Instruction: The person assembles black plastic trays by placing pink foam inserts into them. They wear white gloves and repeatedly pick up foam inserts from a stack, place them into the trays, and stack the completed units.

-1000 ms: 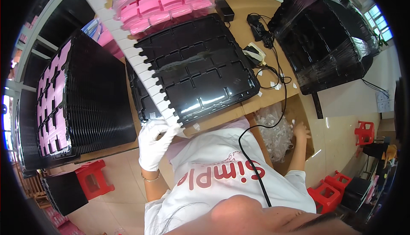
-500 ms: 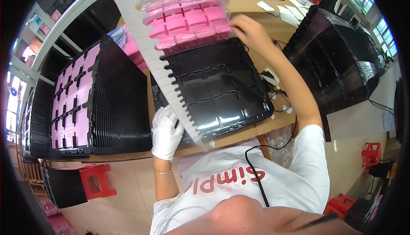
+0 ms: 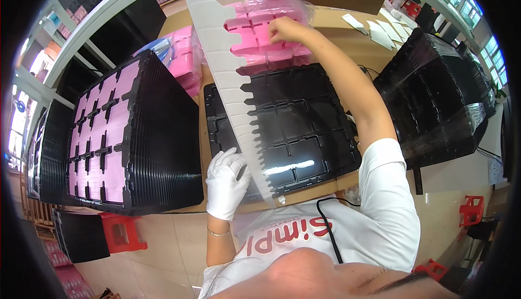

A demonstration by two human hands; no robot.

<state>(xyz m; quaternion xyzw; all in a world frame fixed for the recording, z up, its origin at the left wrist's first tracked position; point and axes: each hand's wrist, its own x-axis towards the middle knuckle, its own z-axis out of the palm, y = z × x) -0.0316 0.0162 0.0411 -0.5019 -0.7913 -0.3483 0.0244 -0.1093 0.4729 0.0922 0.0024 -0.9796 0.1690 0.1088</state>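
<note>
My left hand (image 3: 227, 182), in a white glove, grips the lower end of a long white notched strip (image 3: 228, 76). The strip slants up across the left side of a black compartment tray (image 3: 309, 130) lying flat on the bench. My bare right hand (image 3: 285, 29) reaches far forward, and its fingers curl on the top pink tray (image 3: 255, 46) of a stack. That stack sits in clear plastic wrap behind the black tray.
A tall stack of black trays (image 3: 163, 136) topped by a pink one stands to the left. A wrapped black stack (image 3: 434, 98) stands to the right. Red stools (image 3: 122, 234) are on the floor. A black cable (image 3: 325, 228) hangs over the bench's front edge.
My right hand has risen from low at my right side and stretched forward onto the pink trays. My left hand has kept its hold on the white strip.
</note>
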